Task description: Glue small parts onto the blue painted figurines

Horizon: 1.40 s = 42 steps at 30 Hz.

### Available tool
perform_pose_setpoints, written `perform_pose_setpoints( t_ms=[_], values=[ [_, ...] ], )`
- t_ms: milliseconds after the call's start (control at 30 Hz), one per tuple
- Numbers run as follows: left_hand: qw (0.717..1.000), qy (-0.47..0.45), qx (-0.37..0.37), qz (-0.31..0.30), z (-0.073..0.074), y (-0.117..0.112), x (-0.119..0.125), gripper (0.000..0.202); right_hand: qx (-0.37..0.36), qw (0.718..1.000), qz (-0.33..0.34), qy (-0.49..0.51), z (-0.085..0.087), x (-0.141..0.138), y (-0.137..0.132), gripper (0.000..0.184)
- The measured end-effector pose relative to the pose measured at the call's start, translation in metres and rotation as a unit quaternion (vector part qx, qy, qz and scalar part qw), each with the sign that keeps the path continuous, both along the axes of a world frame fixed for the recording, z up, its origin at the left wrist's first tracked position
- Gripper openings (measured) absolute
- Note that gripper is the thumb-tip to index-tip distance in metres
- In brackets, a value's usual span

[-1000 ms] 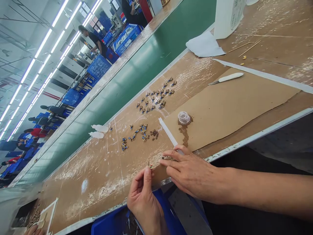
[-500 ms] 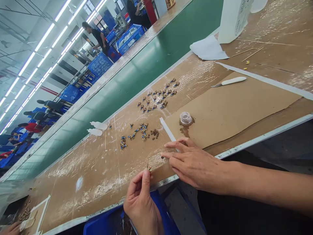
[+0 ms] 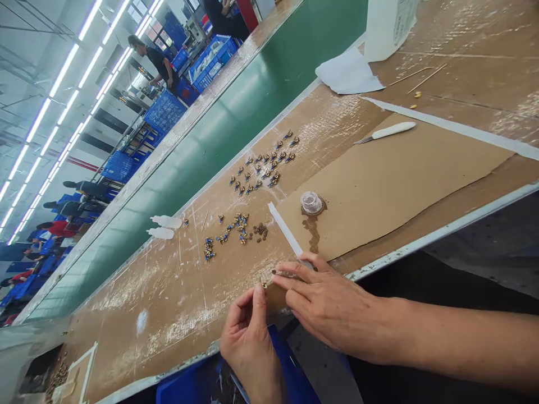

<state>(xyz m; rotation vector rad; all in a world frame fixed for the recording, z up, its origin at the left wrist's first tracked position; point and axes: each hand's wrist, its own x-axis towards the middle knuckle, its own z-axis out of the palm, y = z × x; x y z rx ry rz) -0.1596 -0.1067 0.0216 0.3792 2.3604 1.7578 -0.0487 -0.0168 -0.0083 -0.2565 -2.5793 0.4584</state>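
Note:
Near the table's front edge, my left hand (image 3: 250, 331) pinches a tiny figure (image 3: 264, 285) between thumb and index finger; most of it is hidden by the fingertips. My right hand (image 3: 314, 289) is just to the right, fingers stretched leftward, with a small dark brown round piece (image 3: 274, 272) at its fingertips. Beyond the hands lie a loose pile of similar brown round pieces (image 3: 260, 231) and a cluster of tiny blue-and-gold figures (image 3: 238, 221). Farther back, several more blue-and-gold figures (image 3: 265, 163) are spread out.
A small clear pot (image 3: 311, 203) stands in a wet stain on the cardboard sheet (image 3: 391, 179). A white-handled knife (image 3: 393, 130) lies behind it. White cloth (image 3: 349, 73), a large white bottle (image 3: 385, 31), thin sticks (image 3: 427, 78) and two small white bottles (image 3: 162, 227) sit farther out.
My right hand has come slightly left and down, bringing the brown piece closer to the figure. My left hand has shifted a little right. The whole view has also shifted slightly.

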Motion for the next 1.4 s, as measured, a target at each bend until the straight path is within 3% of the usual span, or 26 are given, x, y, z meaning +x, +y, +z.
perform_pose_setpoints(
  t_ms=[167, 400, 667, 867, 1400],
  values=[
    [1.000, -0.014, -0.017, 0.001, -0.002, -0.002, -0.003, 0.031, -0.007, 0.997, -0.001, 0.071, 0.002, 0.010, -0.004, 0.014],
    [0.997, 0.025, -0.057, -0.034, -0.001, 0.003, -0.009, 0.026, -0.105, 0.970, -0.064, 0.210, 0.006, 0.065, 0.023, 0.013],
    [0.988, 0.057, -0.135, -0.049, 0.012, 0.014, -0.010, 0.031, -0.037, 0.940, -0.275, 0.201, 0.005, 0.120, 0.092, 0.010],
    [0.974, 0.053, -0.214, -0.049, 0.023, 0.020, -0.008, 0.032, -0.015, 0.922, -0.332, 0.196, -0.001, 0.124, 0.113, 0.004],
    [0.958, 0.075, -0.269, -0.061, 0.026, 0.026, -0.010, 0.029, -0.009, 0.920, -0.337, 0.202, -0.006, 0.125, 0.112, 0.005]
  ],
)
